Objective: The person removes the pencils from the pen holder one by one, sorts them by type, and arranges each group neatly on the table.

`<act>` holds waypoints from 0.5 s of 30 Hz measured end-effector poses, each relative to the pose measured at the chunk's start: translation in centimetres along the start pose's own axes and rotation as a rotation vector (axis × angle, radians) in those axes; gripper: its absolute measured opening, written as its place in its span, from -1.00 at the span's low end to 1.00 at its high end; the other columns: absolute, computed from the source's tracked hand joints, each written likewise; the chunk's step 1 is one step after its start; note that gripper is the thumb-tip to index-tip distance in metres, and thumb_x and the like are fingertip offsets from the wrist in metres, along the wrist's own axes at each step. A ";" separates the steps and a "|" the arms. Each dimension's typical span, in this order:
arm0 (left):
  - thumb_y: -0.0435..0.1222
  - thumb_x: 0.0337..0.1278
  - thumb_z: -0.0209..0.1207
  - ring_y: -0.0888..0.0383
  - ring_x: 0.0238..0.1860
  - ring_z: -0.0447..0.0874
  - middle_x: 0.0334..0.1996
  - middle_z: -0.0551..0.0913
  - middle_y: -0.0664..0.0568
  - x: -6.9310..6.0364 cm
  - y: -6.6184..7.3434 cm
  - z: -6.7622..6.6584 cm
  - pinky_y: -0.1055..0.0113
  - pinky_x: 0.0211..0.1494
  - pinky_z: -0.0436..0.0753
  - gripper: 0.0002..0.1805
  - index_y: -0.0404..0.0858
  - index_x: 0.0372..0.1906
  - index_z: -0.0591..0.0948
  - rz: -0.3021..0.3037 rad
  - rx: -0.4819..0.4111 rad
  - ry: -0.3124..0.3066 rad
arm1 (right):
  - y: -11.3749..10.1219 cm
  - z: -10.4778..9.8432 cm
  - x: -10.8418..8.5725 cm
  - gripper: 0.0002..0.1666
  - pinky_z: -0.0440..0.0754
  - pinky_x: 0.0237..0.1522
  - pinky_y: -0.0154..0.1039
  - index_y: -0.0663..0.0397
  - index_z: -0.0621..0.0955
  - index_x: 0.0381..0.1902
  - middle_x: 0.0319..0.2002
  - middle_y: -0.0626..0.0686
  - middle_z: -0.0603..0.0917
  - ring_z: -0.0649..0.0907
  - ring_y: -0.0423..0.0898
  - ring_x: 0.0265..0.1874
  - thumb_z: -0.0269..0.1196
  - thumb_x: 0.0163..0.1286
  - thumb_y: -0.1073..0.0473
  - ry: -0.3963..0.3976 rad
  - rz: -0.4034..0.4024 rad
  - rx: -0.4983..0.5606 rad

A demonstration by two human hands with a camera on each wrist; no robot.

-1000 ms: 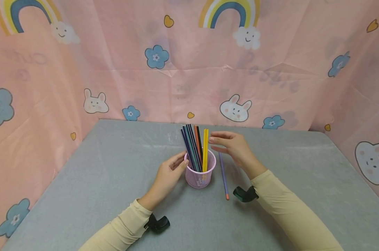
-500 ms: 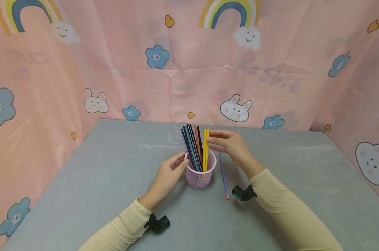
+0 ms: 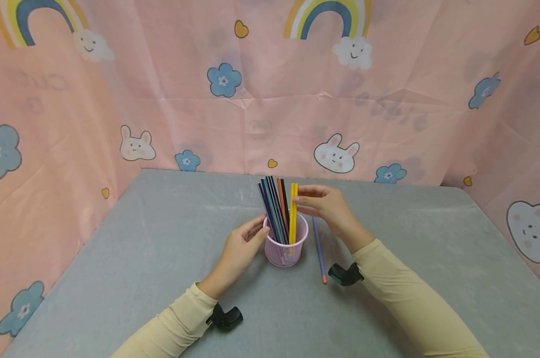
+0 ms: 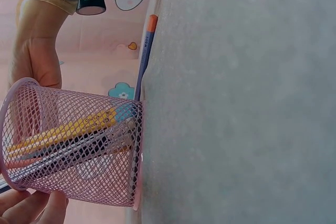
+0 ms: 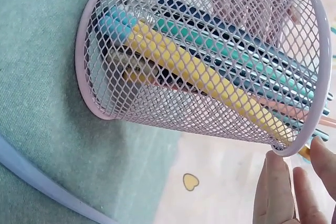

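A pink mesh cup (image 3: 282,256) stands upright in the head view, holding several dark, teal and orange pencils (image 3: 274,214) that lean left. Two yellow pencils (image 3: 293,216) stand at its right side. With thumb and fingers, my left hand (image 3: 238,248) grips the cup's left side near the rim. My right hand (image 3: 332,209) has its fingers extended, the tips touching the upper part of the yellow pencils. In the right wrist view, the right fingers (image 5: 278,187) lie by the cup's rim (image 5: 319,66); the thumb is beside a yellow pencil.
A purple pencil (image 3: 319,251) with an orange end lies on the grey table (image 3: 162,238), right of the cup and under the right hand. Behind the table hangs a pink patterned cloth (image 3: 261,119). Each wrist wears a black device.
My right hand has moved slightly left, its fingertips coming against the yellow pencils. The left hand and the cup have stayed in place.
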State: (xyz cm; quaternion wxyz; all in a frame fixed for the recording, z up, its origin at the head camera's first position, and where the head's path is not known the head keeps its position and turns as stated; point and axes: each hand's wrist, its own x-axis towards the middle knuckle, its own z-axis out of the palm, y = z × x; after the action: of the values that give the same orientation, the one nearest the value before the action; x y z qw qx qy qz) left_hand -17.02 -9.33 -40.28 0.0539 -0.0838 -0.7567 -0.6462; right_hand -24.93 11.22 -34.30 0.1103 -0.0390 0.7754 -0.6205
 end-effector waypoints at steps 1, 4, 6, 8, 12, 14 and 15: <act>-0.29 0.39 0.15 -0.11 0.27 0.58 0.24 0.59 -0.26 0.0 0.0 0.0 0.17 0.34 0.58 -0.53 -0.41 0.30 0.49 0.000 0.001 -0.001 | 0.0 0.0 0.0 -0.49 0.69 0.14 -0.12 0.24 0.57 0.22 0.22 0.23 0.62 0.71 -0.04 0.06 0.33 0.38 0.13 -0.002 -0.004 0.000; -0.29 0.40 0.15 -0.11 0.28 0.58 0.25 0.58 -0.25 0.0 0.0 -0.1 0.15 0.34 0.58 -0.53 -0.41 0.31 0.49 -0.006 0.005 -0.006 | 0.1 0.1 0.0 -0.50 0.70 0.13 -0.13 0.25 0.58 0.20 0.19 0.23 0.64 0.73 -0.11 -0.01 0.33 0.38 0.13 -0.003 -0.009 0.003; -0.28 0.40 0.15 -0.10 0.28 0.58 0.25 0.58 -0.24 0.0 0.0 -0.1 0.14 0.34 0.58 -0.52 -0.40 0.32 0.48 -0.012 0.010 -0.005 | 0.1 0.1 0.0 -0.50 0.70 0.13 -0.13 0.27 0.58 0.20 0.17 0.22 0.65 0.73 -0.15 -0.05 0.33 0.37 0.13 -0.004 -0.015 0.004; -0.28 0.40 0.15 -0.09 0.28 0.58 0.26 0.58 -0.23 0.0 0.1 -0.1 0.14 0.35 0.58 -0.52 -0.39 0.32 0.49 -0.019 0.009 -0.003 | 0.0 0.1 0.0 -0.50 0.71 0.11 -0.14 0.28 0.58 0.20 0.14 0.21 0.67 0.74 -0.18 -0.09 0.33 0.37 0.14 -0.004 -0.022 0.003; -0.28 0.39 0.16 -0.07 0.29 0.58 0.25 0.59 -0.21 -0.1 0.2 0.0 0.14 0.36 0.57 -0.53 -0.37 0.32 0.50 -0.020 0.003 -0.001 | -0.1 0.1 0.0 -0.49 0.73 0.08 -0.15 0.29 0.58 0.20 0.04 0.14 0.72 0.74 -0.22 -0.15 0.34 0.37 0.16 -0.003 -0.032 0.005; -0.28 0.39 0.16 -0.07 0.29 0.58 0.25 0.59 -0.21 0.0 0.2 0.0 0.15 0.36 0.57 -0.53 -0.37 0.31 0.50 -0.017 0.003 -0.001 | -0.2 0.1 0.0 -0.49 0.74 0.06 -0.16 0.30 0.57 0.20 -0.04 0.08 0.74 0.73 -0.24 -0.18 0.34 0.36 0.18 -0.001 -0.034 0.011; -0.28 0.39 0.16 -0.07 0.28 0.58 0.25 0.59 -0.21 0.0 0.2 0.0 0.16 0.36 0.57 -0.53 -0.37 0.31 0.50 -0.018 0.004 0.000 | -0.2 0.1 0.0 -0.50 0.75 0.05 -0.16 0.31 0.57 0.20 -0.07 0.04 0.74 0.73 -0.24 -0.19 0.34 0.36 0.19 0.001 -0.033 0.016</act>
State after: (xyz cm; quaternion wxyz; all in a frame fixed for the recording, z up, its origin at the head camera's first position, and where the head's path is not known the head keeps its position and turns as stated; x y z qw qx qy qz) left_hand -16.94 -9.34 -40.10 0.0480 -0.0770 -0.7588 -0.6450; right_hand -24.87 11.07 -34.13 0.1000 -0.0508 0.7698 -0.6284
